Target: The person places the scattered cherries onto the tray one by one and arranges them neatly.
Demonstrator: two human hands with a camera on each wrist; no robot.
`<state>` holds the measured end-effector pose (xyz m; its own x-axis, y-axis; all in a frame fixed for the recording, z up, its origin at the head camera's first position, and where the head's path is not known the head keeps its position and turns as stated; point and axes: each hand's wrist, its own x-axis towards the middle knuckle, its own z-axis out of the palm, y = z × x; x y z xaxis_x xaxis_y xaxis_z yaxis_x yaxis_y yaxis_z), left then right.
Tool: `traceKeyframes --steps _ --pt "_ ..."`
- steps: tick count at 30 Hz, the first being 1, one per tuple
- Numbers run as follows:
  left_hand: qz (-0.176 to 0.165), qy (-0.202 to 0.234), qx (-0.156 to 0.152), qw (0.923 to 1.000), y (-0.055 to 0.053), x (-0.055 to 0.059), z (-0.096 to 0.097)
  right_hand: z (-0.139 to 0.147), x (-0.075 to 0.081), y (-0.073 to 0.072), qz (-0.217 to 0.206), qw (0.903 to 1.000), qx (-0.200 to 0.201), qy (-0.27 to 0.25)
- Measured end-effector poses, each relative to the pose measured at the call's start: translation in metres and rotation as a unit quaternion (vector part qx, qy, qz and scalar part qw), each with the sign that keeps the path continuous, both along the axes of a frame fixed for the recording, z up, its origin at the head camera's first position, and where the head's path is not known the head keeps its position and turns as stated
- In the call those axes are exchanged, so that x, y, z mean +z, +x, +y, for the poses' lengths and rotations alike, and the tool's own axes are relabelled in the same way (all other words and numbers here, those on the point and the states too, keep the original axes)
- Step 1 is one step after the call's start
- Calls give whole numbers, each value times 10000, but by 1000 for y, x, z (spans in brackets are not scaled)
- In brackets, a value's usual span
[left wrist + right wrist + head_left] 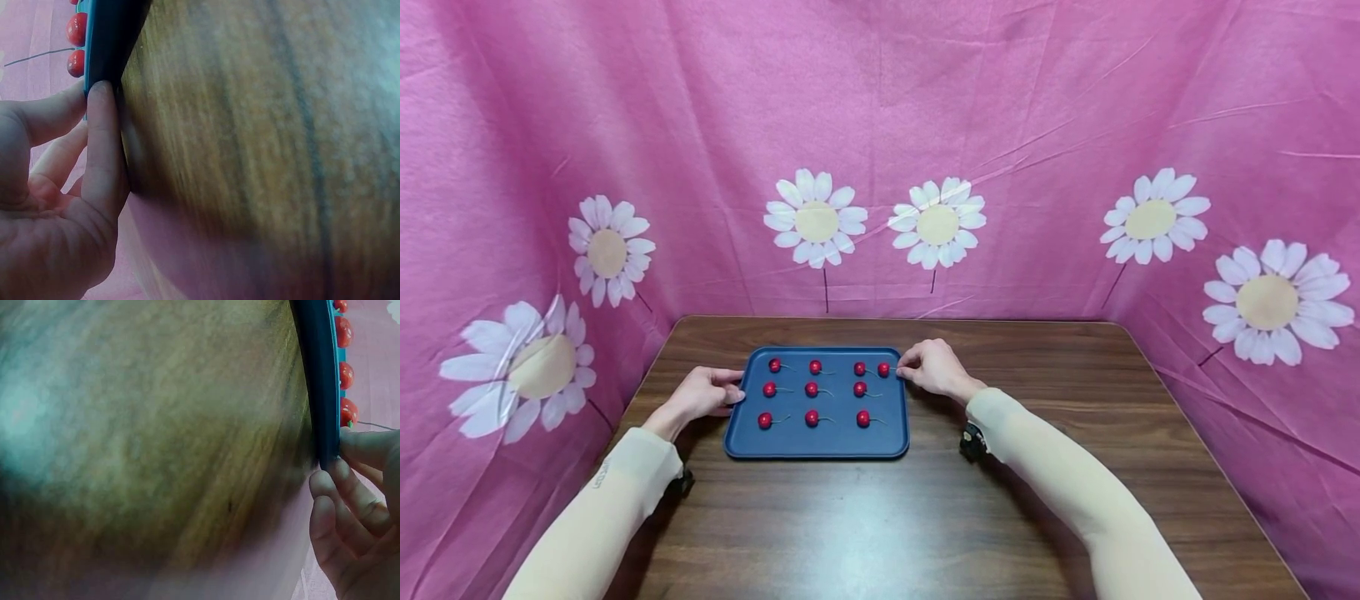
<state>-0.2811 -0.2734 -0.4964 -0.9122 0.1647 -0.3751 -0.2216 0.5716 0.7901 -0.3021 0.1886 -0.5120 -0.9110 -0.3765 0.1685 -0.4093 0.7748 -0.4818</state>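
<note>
A dark blue tray (pixel 835 443) with a raised rim lies on the table, carrying several red cherries (pixel 812 418) in three rows, thin stems attached. At its left edge, my left hand (pixel 702 392) grips the rim. The left wrist view shows the thumb (pixel 59 112) on the upper side and a straight finger (pixel 103 137) against the underside. My right hand (pixel 936 367) pinches the right rim near the far corner, right beside the last cherry (pixel 883 369) of the back row. In the right wrist view its fingertips (pixel 322 482) meet the tray's outer edge.
The brown wood-grain table (pixel 1045 350) extends to the right and in front of the tray. Pink cloth (pixel 880 100) printed with white daisies (pixel 816 221) hangs along the back and both sides. Dark wrist cameras (pixel 973 442) sit on the cream sleeves.
</note>
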Motion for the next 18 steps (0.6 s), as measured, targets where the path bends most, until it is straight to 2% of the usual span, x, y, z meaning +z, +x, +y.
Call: traceKeyframes --steps 5,18 --pt "19 20 -6 10000 1 -1 0 0 2 -1 -41 9999 -40 111" --pt "4 -7 24 10000 0 -2 0 3 4 0 185 9995 17 238"
